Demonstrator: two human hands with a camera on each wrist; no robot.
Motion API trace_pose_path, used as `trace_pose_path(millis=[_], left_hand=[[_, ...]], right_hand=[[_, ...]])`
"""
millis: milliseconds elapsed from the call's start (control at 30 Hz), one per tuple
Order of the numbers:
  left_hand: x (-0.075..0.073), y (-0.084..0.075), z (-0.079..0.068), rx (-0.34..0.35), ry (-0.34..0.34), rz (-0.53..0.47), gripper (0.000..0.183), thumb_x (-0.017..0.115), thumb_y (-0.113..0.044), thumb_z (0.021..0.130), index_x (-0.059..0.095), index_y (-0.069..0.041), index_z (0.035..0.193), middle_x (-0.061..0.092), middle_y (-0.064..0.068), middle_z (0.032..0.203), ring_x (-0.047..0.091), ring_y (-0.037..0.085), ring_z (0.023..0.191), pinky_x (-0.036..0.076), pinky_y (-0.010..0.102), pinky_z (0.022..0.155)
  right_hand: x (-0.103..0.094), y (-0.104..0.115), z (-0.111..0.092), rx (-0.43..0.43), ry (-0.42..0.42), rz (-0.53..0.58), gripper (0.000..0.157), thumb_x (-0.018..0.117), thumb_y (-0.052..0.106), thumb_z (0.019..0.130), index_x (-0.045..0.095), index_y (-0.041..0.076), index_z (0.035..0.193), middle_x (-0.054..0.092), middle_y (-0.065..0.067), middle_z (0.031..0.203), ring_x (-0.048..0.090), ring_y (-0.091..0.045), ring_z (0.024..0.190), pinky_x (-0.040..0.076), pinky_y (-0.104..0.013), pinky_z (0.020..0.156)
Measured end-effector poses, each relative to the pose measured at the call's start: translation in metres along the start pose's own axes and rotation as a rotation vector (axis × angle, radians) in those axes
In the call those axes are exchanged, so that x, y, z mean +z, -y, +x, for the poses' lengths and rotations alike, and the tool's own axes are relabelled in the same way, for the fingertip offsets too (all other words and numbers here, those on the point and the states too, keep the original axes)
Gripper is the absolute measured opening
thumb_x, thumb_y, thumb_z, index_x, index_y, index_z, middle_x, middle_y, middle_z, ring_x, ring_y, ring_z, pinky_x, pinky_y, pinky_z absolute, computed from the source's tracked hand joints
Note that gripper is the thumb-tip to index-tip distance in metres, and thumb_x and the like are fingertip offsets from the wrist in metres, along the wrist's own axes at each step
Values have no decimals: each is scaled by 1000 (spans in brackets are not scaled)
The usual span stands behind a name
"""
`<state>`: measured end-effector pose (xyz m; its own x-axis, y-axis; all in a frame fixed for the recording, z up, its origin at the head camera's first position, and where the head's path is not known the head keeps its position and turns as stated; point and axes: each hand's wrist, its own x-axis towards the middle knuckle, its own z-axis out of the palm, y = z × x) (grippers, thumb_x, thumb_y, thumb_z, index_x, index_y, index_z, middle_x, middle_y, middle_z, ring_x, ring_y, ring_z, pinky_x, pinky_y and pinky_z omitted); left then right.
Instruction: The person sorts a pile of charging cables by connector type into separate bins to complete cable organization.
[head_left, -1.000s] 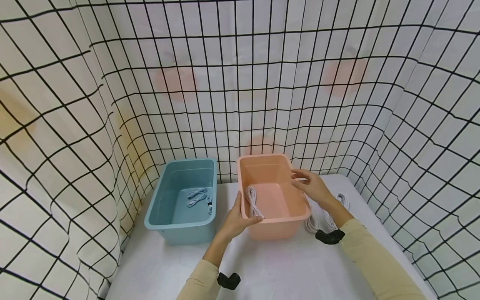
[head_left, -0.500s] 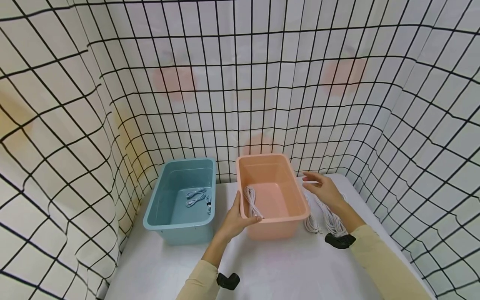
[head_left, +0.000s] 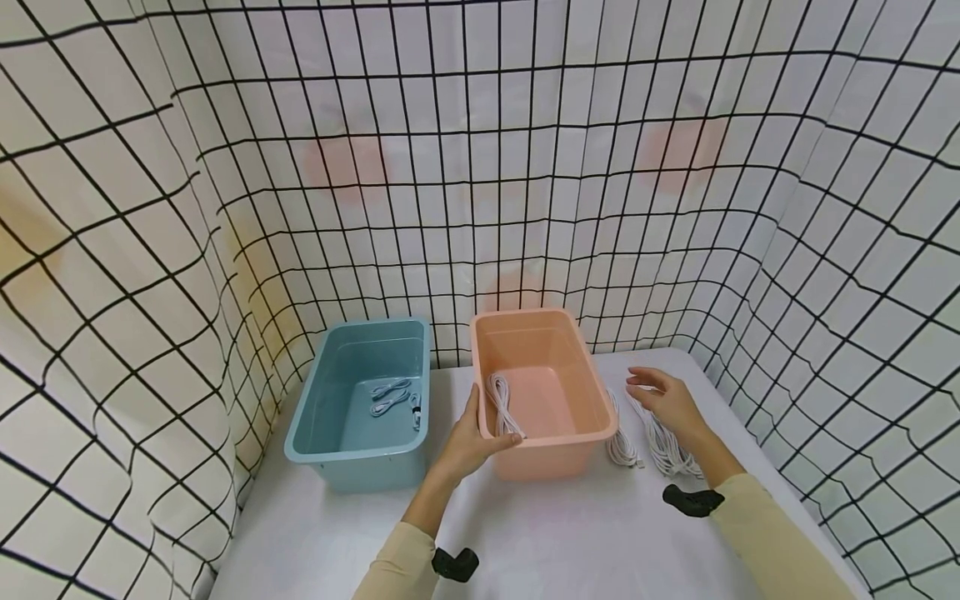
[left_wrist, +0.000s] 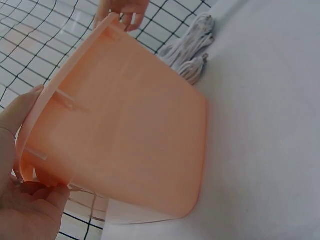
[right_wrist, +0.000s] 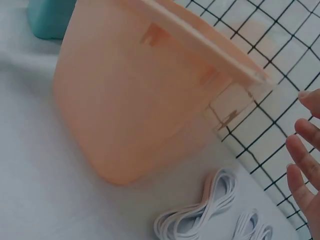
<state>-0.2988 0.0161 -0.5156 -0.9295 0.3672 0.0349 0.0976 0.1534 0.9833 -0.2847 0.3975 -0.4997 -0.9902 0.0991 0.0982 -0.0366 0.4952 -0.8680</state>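
Observation:
My left hand grips the near left corner of the orange bin, thumb over the rim; in the left wrist view its fingers curl under that rim. A white coiled cable lies inside the bin along the left wall. My right hand hovers to the bin's right, above bundled white cables, holding nothing. Its fingers are spread loosely in the right wrist view, apart from the bin. Another white cable bundle lies against the bin's right side.
A blue bin stands to the left on the white table, with several small light-coloured cable coils inside. Black netting over white sheeting encloses the table at the back and both sides.
My right hand has moved from the orange bin's right rim outward to the right and nearer, over the cables. The left hand keeps its grip on the bin.

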Motion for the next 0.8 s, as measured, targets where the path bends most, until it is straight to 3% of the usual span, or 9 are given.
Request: trace_pose_path(millis=[133,300,567,800], left_hand=[[0,0,1,7,2,-15,123,89,-16,82,1,-13,167,19,13,170,37,38,145,36,58,113],[-1,4,3,17,9,-3,123,90,-23,83,1,-17,168,19,10,170,39,35,145,38,56,112],[-2,3,2,10,8,3,124,91,-25,82,1,-16,168,21,13,169,40,35,144,39,55,112],[-1,3,1,3,3,-13,125,91,-26,81,2,-19,168,21,11,169,41,36,143,39,56,111]], right_hand=[[2,-15,-3,19,-12,-7,56,62,32,106,49,0,150,59,-24,138,59,-42,124,54,-35,93],[6,-31,-6,65,-12,8,56,63,31,106,49,-1,150,58,-25,139,59,-41,124,54,-44,96],[20,-60,-9,98,-23,-25,50,69,24,102,56,-3,143,65,-23,130,62,-39,118,51,-36,89],[31,-76,-15,119,-2,-137,47,68,19,101,57,-9,137,65,-28,126,59,-47,118,51,-56,93]])
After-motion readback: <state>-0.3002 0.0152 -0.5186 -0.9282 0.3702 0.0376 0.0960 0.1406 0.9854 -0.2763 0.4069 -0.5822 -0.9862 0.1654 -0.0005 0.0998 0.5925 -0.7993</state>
